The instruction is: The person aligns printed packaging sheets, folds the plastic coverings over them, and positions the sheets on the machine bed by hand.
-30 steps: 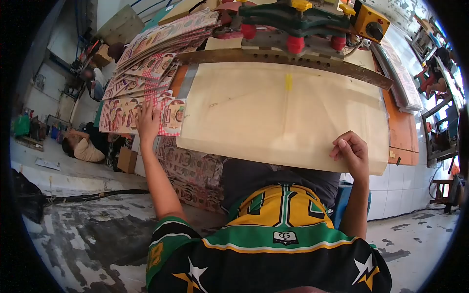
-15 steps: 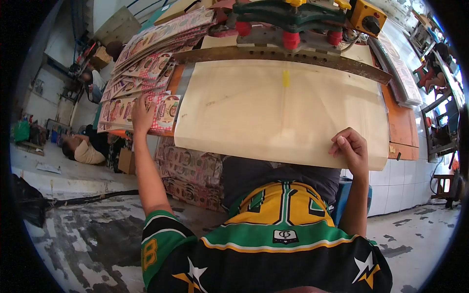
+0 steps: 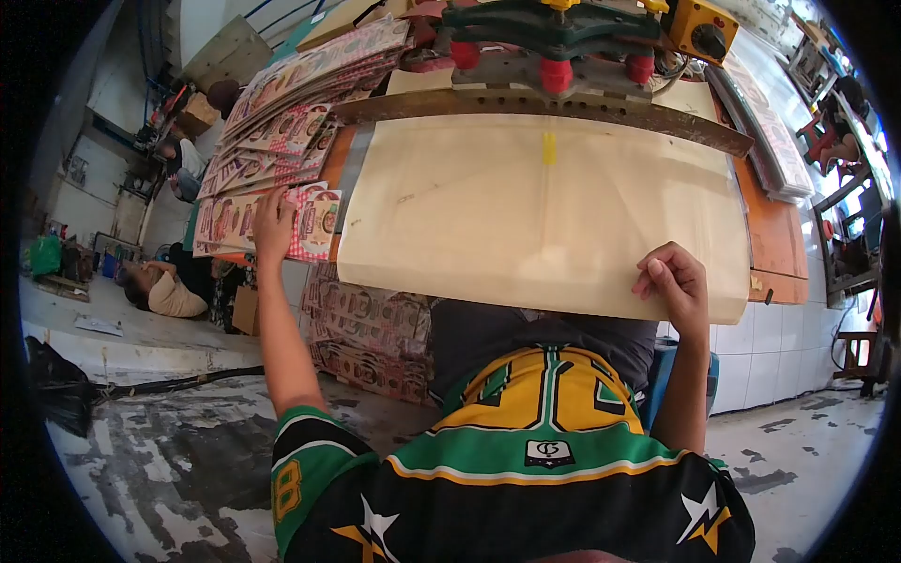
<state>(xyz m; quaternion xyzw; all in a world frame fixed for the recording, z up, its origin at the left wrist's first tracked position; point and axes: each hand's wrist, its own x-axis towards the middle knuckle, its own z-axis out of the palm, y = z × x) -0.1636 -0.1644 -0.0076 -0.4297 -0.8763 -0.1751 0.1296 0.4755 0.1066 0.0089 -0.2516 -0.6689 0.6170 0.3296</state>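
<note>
My left hand (image 3: 273, 227) lies on a printed sheet (image 3: 320, 216) with food pictures and a red check pattern, at the front of a stack of such sheets. Its fingers stretch over the top of the print. A large cream board (image 3: 488, 206) spreads in front of me, with a short yellow strip (image 3: 549, 148) near its far edge. Over the board's front right part is my right hand (image 3: 677, 281), its fingers curled in and the thumb against them. Nothing shows in that hand, and I cannot tell whether it touches the board.
A long metal bar (image 3: 563, 110) of a green machine (image 3: 554, 26) runs along the board's far edge. A yellow control box (image 3: 703, 30) is at upper right. Bundled printed sheets (image 3: 366, 333) stand below the table. Other people sit at left and far right.
The printed sheet under my left hand has shifted slightly, and that hand stays on it. My right hand keeps nearly the same place and shape. The view has moved a little.
</note>
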